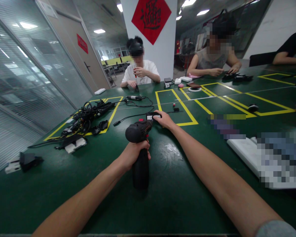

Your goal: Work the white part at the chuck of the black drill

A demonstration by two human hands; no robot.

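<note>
Left hand [141, 149]: fingers wrapped around the handle of a black drill [140, 172], just below its motor housing. The drill stands upright, its rounded back toward the wearer and its nose pointing away, toward the block [150, 117]. Whether the nose touches the block, or the drill's base the counter [108, 204], cannot be determined.

Right hand [164, 119]: fingers closed on the right end of the block, which is black with a white face and sits just beyond the drill. The fingers' far side is hidden.

A cable [132, 116] lies left of the block and ends in a plug [116, 123]. Farther left, a tangled cable pile [88, 115] lies across a yellow tape outline. A black-and-white unit [75, 144] lies in front of the pile. A small black piece [176, 109] lies beyond the right hand, inside another tape outline.

Across the counter, a person in white [143, 74] holds a red-handled tool [135, 73]; a person in grey [213, 61] sits to the right, both hands near black parts [237, 77].
</note>
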